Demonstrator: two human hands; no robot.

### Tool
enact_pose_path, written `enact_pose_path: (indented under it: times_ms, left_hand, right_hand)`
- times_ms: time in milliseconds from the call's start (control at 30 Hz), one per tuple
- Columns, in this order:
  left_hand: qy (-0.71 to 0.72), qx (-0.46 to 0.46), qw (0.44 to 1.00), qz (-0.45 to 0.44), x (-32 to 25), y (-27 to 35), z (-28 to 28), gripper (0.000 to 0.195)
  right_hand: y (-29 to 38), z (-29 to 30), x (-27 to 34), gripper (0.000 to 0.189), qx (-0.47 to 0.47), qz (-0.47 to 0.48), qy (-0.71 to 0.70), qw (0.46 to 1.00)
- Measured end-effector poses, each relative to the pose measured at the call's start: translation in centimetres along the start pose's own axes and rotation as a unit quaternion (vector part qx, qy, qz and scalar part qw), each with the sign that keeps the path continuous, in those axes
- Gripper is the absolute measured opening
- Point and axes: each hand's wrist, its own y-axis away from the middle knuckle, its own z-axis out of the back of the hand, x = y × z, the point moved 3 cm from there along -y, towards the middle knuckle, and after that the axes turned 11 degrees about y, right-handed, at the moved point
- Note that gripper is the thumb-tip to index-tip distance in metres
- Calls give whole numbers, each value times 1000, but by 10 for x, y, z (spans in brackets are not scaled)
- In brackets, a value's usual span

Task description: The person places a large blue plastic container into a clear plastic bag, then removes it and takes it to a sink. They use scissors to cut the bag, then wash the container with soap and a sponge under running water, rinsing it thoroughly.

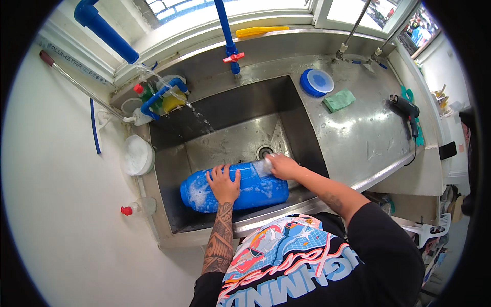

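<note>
A large blue plastic water container (245, 193), streaked with suds, lies on its side at the near edge of the stainless steel sink (226, 151). My left hand (224, 185) rests on its upper side with the fingers spread, pressing near the middle. My right hand (283, 165) is closed around a whitish scrubbing pad (262, 167), blurred, against the container's right part. Beyond my right hand the round sink drain (265, 151) shows. Water falls in a stream from a wide blue pipe (132, 57) at the upper left into the sink.
Left of the basin stand a white tub of suds (139, 155), a clear bottle with a red cap (144, 207) and several bottles behind blue piping. On the right counter lie a blue round lid (317, 83), a green sponge (340, 100) and a heat gun (408, 109). A yellow-handled tool (262, 31) lies on the ledge.
</note>
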Motion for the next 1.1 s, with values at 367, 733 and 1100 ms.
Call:
enact_pose_path:
  times_ms: [367,733,1100]
  left_hand:
    - [-6,7,1000,15,-1,-1,0,41]
    - [-2,4,1000,6,-3,-1,0,38]
    - [-5,1,1000,7,-1,0,-2,41]
  right_hand:
    - [34,5,-30,46,77,-167,-289,939]
    - [39,4,-59,33,38,-206,-300,931]
    - [37,18,-23,57,41,-3,-114,993]
